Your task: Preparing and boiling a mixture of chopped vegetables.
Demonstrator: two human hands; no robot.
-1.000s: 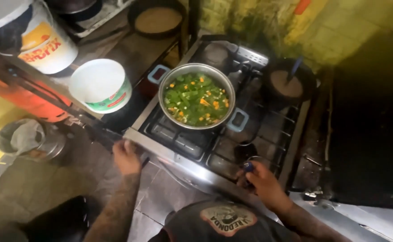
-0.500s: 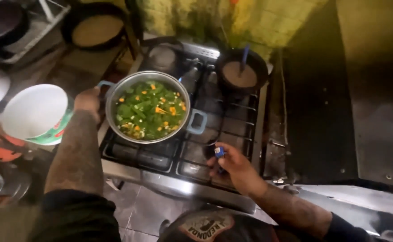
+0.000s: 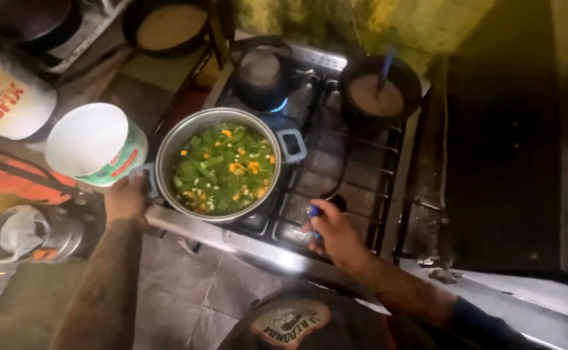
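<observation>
The round metal pot point(image 3: 222, 167) sits on the stove's point(image 3: 362, 188) front-left burner, its 2 blue handles lining up from lower left to upper right. It holds chopped green and orange vegetables. The left hand point(image 3: 126, 198) grips the near handle; the right hand point(image 3: 336, 234), right of the pot, pinches a small blue lighter point(image 3: 314, 214).

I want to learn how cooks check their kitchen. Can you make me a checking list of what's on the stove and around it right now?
Surface: gas stove, metal grates, a blue flame under the kettle.
Job's things: steel pot of chopped green and orange vegetables; small blue lighter.
Clutter: white tub, dark pan with a blue utensil, white bucket.
Hands: left hand grips the pot's handle; right hand holds the lighter.
Cables: nothing seen.
Surroundings: tiled floor, stained wall.
</observation>
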